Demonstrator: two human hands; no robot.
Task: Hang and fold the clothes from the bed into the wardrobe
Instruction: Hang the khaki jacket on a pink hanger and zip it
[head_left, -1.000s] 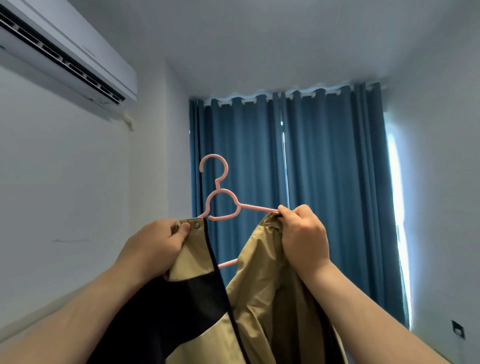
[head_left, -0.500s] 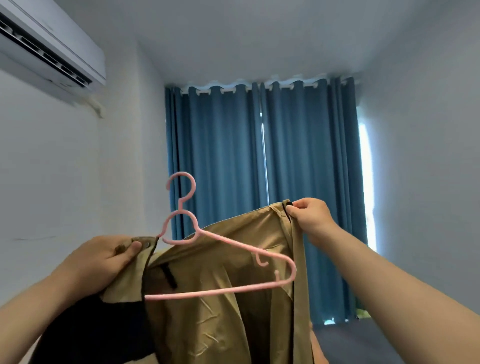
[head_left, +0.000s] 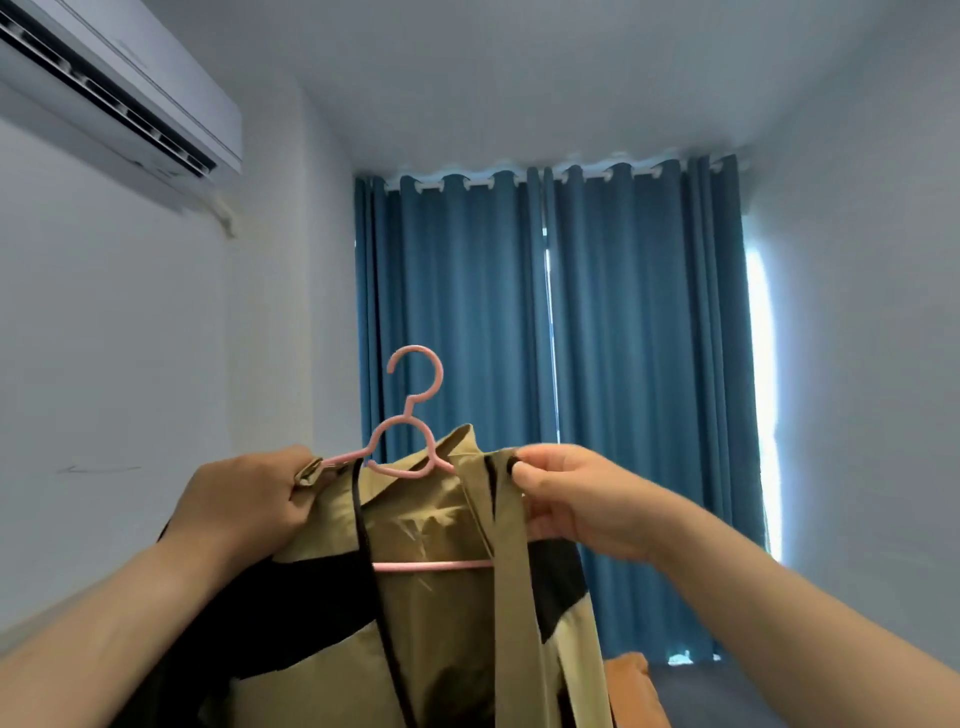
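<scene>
A khaki jacket with black panels (head_left: 431, 530) hangs open in front of me at chest height. A pink plastic hanger (head_left: 410, 410) sits inside it, hook upright above the collar, its lower bar showing across the lining. My left hand (head_left: 244, 504) grips the jacket's left shoulder together with the hanger's left arm. My right hand (head_left: 566, 493) pinches the jacket's right front edge at the shoulder, where the hanger's right arm is hidden under the cloth. The bed and wardrobe are out of view.
Blue curtains (head_left: 571, 364) cover the window straight ahead, with bright light at their right edge. A white air conditioner (head_left: 119, 98) is mounted high on the left wall. An orange object (head_left: 631, 686) shows low behind the jacket.
The hanger has levelled out and gone inside the jacket; its right arm is now under the cloth. My right hand came in and lowered to the shoulder. The view tilted slightly.
</scene>
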